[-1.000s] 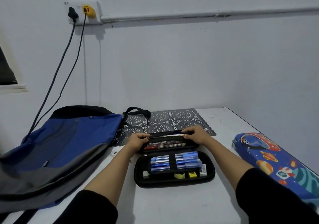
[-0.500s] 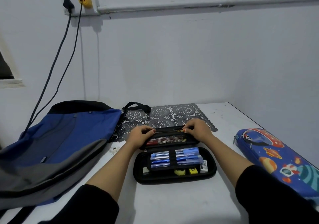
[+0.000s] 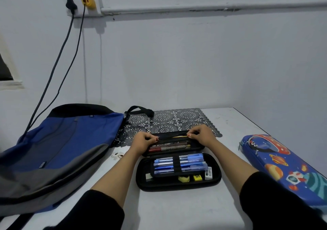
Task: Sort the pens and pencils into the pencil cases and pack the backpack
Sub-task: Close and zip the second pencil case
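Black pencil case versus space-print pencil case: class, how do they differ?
The black pencil case lies open, showing pens; the space-print pencil case is closed. The left hand and right hand grip the black case; the space-print case lies untouched. Both rest on the table.

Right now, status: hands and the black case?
Left hand, right hand pinch far flap of open black pencil case. Blue pens strapped in near half. Backpack left, space-print pencil case right, nothing blocking.

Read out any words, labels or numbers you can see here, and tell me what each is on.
None can be read.
Label on the eraser in the black case: too small.
Mark on the sharpener: blurred.
Tag on the backpack: too small.
On the space case: pictures only, no words visible.
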